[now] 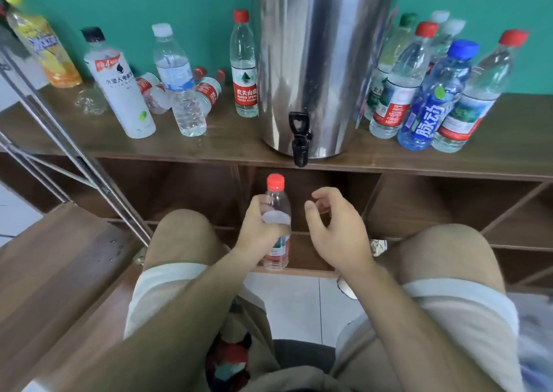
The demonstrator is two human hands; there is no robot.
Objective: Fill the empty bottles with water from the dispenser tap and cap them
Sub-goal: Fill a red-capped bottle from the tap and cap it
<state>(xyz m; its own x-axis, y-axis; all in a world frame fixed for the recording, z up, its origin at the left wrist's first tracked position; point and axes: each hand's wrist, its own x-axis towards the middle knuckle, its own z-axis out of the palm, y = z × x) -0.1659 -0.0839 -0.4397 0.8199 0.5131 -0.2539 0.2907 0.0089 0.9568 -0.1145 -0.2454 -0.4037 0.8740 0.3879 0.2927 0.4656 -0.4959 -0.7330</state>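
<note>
knees apart, floor tiles point(299, 302) showing between them. left hand point(254, 233): fingers clamped round the middle of the small bottle point(277, 204). bottle upright, red cap point(275, 181) on, held between the knees in front of the open shelf compartments point(179, 188). right hand point(338, 230) just right of the bottle, not touching; fingers apart, loosely curled, holding nothing. open air from the cap up to the black tap point(300, 140), which sits above and slightly right and overhangs the front edge of the surface point(227, 141). steel dispenser point(314, 62) stands at that edge. left bottle group point(179, 92) partly lying down; right bottle group point(431, 107) upright, close against the dispenser.
</note>
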